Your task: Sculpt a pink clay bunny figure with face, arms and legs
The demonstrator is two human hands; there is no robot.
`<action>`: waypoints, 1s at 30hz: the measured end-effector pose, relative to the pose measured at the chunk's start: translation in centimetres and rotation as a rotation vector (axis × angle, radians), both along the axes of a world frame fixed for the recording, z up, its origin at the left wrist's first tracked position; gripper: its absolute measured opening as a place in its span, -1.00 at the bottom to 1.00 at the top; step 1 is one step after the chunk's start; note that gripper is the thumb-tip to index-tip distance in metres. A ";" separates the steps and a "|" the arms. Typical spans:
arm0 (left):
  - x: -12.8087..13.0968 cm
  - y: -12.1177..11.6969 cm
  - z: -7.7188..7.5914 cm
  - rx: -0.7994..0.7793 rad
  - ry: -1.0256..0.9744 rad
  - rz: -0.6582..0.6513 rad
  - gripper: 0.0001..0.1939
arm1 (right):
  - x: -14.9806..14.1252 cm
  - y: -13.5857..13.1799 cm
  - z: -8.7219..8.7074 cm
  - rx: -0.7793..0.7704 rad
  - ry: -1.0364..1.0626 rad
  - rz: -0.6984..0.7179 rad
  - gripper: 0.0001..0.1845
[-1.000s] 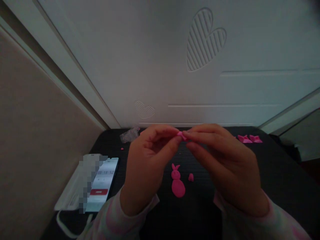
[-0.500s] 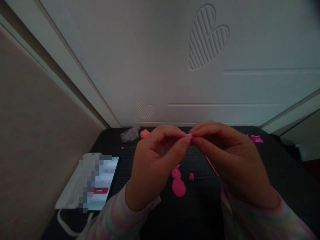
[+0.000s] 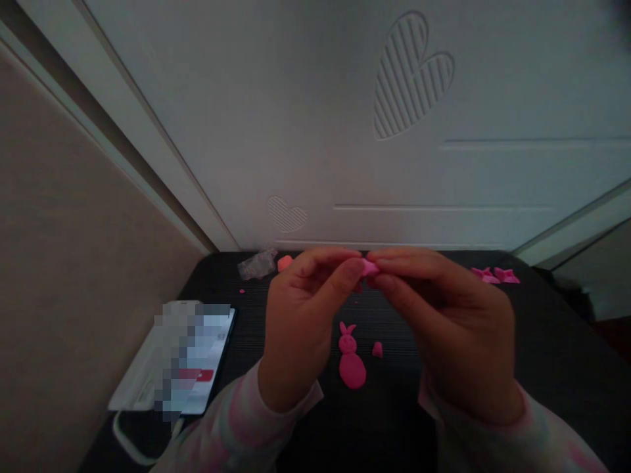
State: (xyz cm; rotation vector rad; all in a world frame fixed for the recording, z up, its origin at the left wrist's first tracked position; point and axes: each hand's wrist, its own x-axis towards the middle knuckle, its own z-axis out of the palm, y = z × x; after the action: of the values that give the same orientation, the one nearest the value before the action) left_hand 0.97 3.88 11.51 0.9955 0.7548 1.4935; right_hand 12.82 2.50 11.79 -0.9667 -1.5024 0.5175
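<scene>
Small pink piece (image 3: 369,268) is just below frame center, up off the dark table (image 3: 394,427), between my two hands. Looks like soft modelling clay. My read: it's held up there so fingers can reach it from both ends without the tabletop in the way.

Pink rabbit figure (image 3: 351,370) lies lower center, ears toward the top of the frame, with a pink lump (image 3: 377,349) just beside it on the right. Both sit below and between my wrists, probably for easy reach. Folded pink pieces (image 3: 506,276) are off at the right, near the table's far edge. Orange lump (image 3: 284,264) and plastic wrapper (image 3: 257,265) are at the far edge left of center, likely parked out of the way. Phone (image 3: 210,358) is lower left, well apart from the pink stuff.

Grip: left hand (image 3: 302,322) has a narrow thumb-and-finger pinch on the piece's left end. Right hand (image 3: 458,328) pinches the right end, same narrow gap. Fingertips hide most of it, so can't tell its full shape or how hard I'm pressing.
</scene>
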 end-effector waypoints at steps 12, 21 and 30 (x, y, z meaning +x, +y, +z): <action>0.6 -0.3 0.0 -0.054 -0.119 -0.211 -0.88 | -0.6 -0.1 -0.3 -0.041 0.203 0.073 -0.74; 1.1 -0.8 -0.4 -0.031 -0.025 -0.209 -0.75 | -0.3 -0.2 0.0 0.111 -0.156 -0.124 -0.75; 0.5 -0.2 -0.5 -0.104 -0.043 -0.198 -0.81 | -0.3 0.5 0.0 0.182 -0.439 -0.148 -0.80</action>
State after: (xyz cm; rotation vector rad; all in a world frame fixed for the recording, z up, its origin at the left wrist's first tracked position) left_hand 1.52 3.71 11.02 0.9292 0.6760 1.2884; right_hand 12.56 3.03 11.83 -1.0815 -1.8121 0.0576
